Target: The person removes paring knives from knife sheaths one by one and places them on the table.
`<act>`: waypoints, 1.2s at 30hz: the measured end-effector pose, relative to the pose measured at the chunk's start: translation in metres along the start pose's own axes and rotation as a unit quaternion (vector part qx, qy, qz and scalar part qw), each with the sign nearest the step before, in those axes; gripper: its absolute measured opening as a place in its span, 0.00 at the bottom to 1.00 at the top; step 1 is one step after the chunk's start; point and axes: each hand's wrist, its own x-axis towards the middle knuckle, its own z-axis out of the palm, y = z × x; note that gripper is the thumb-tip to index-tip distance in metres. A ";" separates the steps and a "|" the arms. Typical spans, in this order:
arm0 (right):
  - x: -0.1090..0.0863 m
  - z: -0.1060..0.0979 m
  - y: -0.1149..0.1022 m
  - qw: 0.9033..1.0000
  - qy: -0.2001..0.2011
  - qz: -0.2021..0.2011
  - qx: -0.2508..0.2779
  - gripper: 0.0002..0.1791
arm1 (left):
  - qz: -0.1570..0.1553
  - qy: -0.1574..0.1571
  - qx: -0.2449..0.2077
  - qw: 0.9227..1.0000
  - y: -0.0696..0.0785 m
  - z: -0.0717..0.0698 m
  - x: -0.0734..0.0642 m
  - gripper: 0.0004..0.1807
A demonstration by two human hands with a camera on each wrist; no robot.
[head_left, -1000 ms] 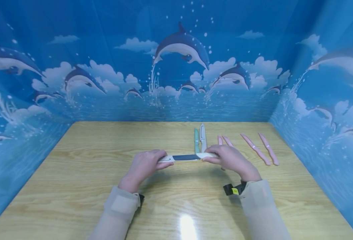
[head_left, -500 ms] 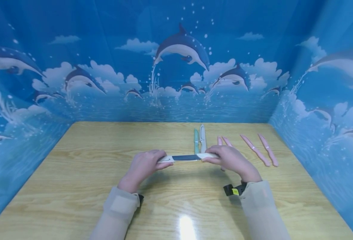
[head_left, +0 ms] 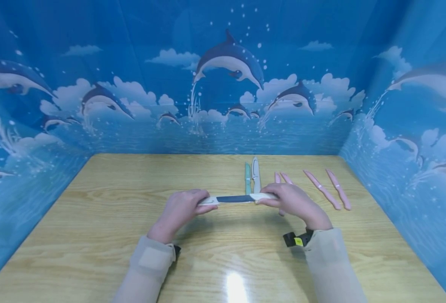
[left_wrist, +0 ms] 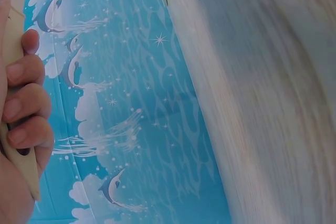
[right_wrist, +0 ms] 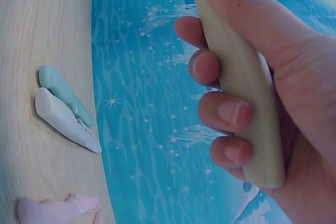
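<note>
In the head view, a kitchen knife is held level above the table. My left hand [head_left: 180,210] grips its cream sheath [head_left: 208,201], and my right hand [head_left: 293,202] grips the cream handle [head_left: 262,196]. Between them a stretch of dark blade [head_left: 233,199] shows; the tip is out of sight. The left wrist view has fingers curled round the sheath [left_wrist: 13,40]. Seen from the right wrist, my fingers and thumb wrap the handle [right_wrist: 241,93].
Beyond my right hand lie a mint-green knife [head_left: 248,179] and a white knife [head_left: 256,174] side by side. Several pink knives, such as one pink knife [head_left: 338,189], lie to the right, two partly behind my hand. A dolphin-printed curtain [head_left: 223,126] borders the wooden table [head_left: 113,198].
My hands have drawn very slightly apart, and a little more dark blade shows between sheath and handle. The knives on the table lie as before.
</note>
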 end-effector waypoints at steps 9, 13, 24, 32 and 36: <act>-0.001 -0.002 0.002 1.000 -0.003 0.011 -0.004 0.13 | -0.008 -0.006 -0.006 1.000 -0.001 -0.001 0.000 0.17; -0.001 -0.004 0.003 1.000 -0.001 0.015 -0.003 0.15 | -0.006 0.000 -0.003 1.000 -0.002 -0.002 0.000 0.17; -0.007 -0.009 0.011 0.999 0.018 0.030 0.001 0.12 | -0.020 0.023 0.013 0.999 -0.008 -0.011 -0.002 0.15; -0.008 -0.011 0.013 0.998 0.032 0.059 -0.005 0.14 | -0.039 0.006 0.017 0.999 -0.012 -0.012 -0.002 0.15; -0.007 -0.011 0.014 0.996 0.037 0.083 -0.002 0.12 | -0.045 0.008 0.024 0.999 -0.012 -0.012 -0.003 0.16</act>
